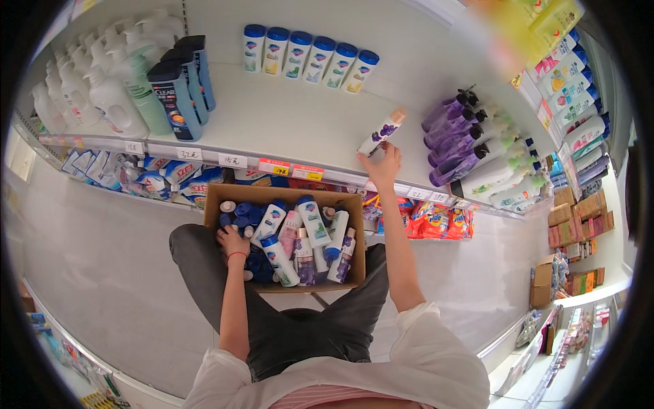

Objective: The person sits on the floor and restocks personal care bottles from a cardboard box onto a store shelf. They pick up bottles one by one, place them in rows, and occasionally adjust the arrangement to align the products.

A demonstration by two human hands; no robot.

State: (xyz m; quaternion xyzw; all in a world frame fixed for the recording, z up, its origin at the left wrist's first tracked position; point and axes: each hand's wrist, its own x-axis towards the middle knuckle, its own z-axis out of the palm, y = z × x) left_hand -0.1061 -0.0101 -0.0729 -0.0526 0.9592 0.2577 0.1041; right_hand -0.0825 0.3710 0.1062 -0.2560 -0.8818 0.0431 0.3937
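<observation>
My right hand [384, 166] grips the lower part of a white bottle [382, 134] with purple flowers and a peach-coloured cap. That bottle is at the front of the white shelf [306, 120], tilted in the view; whether its base touches the shelf, I cannot tell. Inside the left end of an open cardboard box [283, 193], my left hand [233, 241] rests among blue-capped bottles [244, 214]; its fingertips are partly hidden. The box holds several Safeguard bottles [312, 221], a pink Lux bottle [290, 232] and purple-flowered Lux bottles [305, 258], lying and standing mixed.
A row of blue-capped Safeguard bottles [291, 53] stands at the shelf's back. Clear bottles [176, 97] and white pump bottles [112, 97] stand left, purple bottles [452, 138] right. The shelf's front edge carries price tags [232, 160]. Detergent bags [434, 221] lie below.
</observation>
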